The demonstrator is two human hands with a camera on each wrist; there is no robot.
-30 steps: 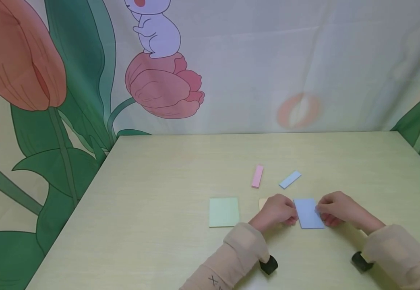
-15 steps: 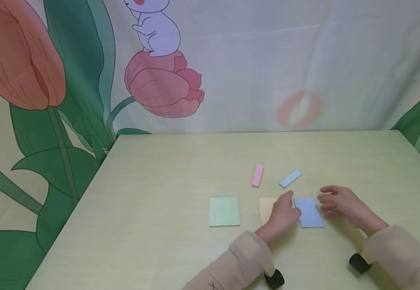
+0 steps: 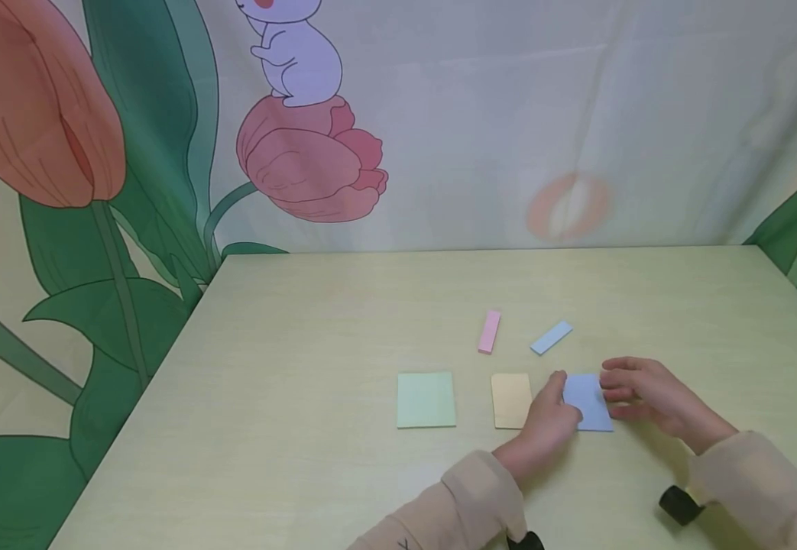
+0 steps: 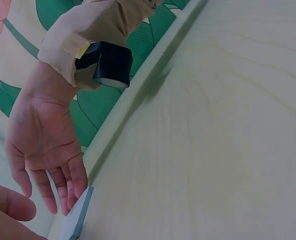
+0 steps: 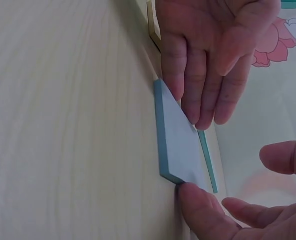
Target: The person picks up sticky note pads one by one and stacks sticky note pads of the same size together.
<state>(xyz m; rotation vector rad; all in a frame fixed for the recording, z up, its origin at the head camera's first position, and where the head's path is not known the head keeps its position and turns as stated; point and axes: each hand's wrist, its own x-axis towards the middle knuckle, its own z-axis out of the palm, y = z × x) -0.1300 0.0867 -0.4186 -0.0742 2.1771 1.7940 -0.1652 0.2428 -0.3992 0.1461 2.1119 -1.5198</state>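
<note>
A flat blue rectangular tile point(image 3: 591, 405) lies on the table between my two hands. My left hand point(image 3: 548, 422) covers part of its left side; in the right wrist view its straight fingers lie along the tile's point(image 5: 175, 145) edge. At the opposite edge is my right hand point(image 3: 652, 397), fingers spread and loosely bent, one fingertip against the tile. Neither hand grips it. Just left of my left hand lies a cream tile point(image 3: 508, 401), its lower right corner partly hidden.
Farther left on the table point(image 3: 267, 428) lies a square green tile point(image 3: 426, 399). Behind the tiles are a narrow pink strip point(image 3: 490, 332) and a slanted light-blue strip point(image 3: 552, 338). A printed cloth point(image 3: 467, 130) hangs along the table's back edge.
Both hands have loosened from pinched fingers to straighter ones. My left hand has shifted right against the blue tile, uncovering most of the cream tile. The tile's left edge is now more hidden.
</note>
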